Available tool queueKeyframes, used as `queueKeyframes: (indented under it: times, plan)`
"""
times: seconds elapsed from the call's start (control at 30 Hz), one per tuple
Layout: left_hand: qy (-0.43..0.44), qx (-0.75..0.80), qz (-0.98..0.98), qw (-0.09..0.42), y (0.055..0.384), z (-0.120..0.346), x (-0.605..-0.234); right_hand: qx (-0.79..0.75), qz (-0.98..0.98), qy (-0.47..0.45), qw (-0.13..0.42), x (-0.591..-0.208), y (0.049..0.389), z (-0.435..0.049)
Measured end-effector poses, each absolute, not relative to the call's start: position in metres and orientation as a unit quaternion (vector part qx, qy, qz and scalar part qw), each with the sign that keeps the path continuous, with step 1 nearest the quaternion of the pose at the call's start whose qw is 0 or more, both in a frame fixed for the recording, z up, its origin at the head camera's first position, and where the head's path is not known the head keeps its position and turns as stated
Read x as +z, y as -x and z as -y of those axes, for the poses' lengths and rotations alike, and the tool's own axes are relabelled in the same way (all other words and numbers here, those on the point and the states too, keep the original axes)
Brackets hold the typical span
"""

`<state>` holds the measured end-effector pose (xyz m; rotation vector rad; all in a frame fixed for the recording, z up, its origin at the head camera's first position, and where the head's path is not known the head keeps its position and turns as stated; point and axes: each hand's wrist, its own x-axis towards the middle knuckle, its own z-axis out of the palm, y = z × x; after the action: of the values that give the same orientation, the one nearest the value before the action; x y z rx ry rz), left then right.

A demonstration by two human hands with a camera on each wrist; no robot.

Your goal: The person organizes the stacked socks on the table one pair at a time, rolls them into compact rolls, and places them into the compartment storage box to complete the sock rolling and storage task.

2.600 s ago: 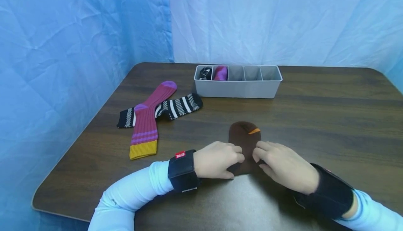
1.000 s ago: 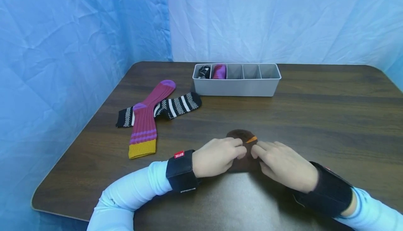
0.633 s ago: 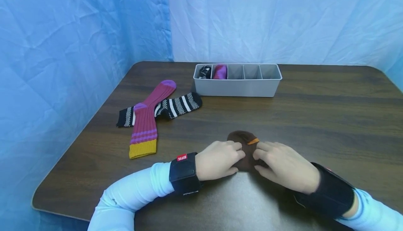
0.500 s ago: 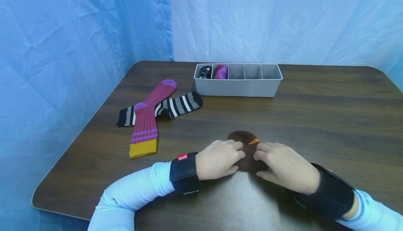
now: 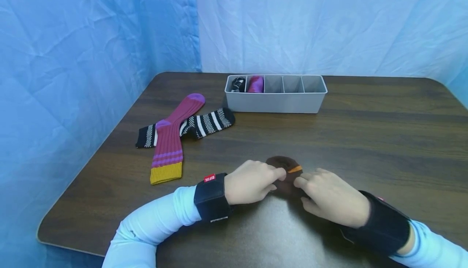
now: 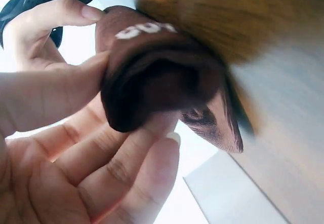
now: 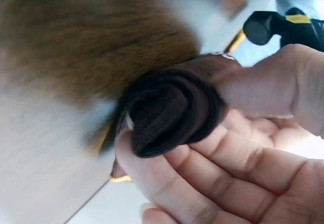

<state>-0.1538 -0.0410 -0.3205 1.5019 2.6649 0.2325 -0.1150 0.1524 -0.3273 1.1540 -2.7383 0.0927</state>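
A brown sock (image 5: 282, 162) with an orange patch lies partly rolled up near the front of the table, between both hands. My left hand (image 5: 252, 182) grips the roll's left end, its thumb and fingers curled round it. In the left wrist view, white lettering shows on the brown sock (image 6: 152, 39), above the dark hollow of the roll. My right hand (image 5: 330, 197) grips the other end. Coiled layers of the brown sock (image 7: 167, 110) show between thumb and fingers in the right wrist view. From the head view the hands hide much of the roll.
A grey divided box (image 5: 274, 103) stands at the back, with a black-and-white bundle (image 5: 238, 84) and a purple bundle (image 5: 256, 84) in its two leftmost compartments. At left, a maroon sock (image 5: 170, 138) with a yellow cuff lies across a black-and-white striped sock (image 5: 212, 124).
The brown sock has grown shorter, rolled up from its near end away from the person. Its far end has come slightly nearer. Both hands keep gripping it; the other socks and the box stay put.
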Motion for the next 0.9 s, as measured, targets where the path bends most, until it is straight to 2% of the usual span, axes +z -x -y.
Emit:
queueKeyframes:
  times: [0.2,0.33,0.67,0.9]
  plan:
    - [-0.473,0.126,-0.865,0.111,0.159,0.043,-0.318,0.041,0.915,-0.397,0.067,-0.327,0.115,-0.152]
    - [-0.476,0.121,-0.863,0.120,0.160,0.044,-0.319,0.044,0.915,-0.398,0.055,-0.328,0.114,-0.153]
    - [-0.513,0.089,-0.854,0.008,0.151,0.039,-0.324,0.058,0.920,-0.386,0.046,-0.331,0.115,-0.155]
    - [-0.523,0.025,-0.852,0.005,0.145,0.041,-0.318,0.061,0.923,-0.373,0.077,-0.331,0.116,-0.154]
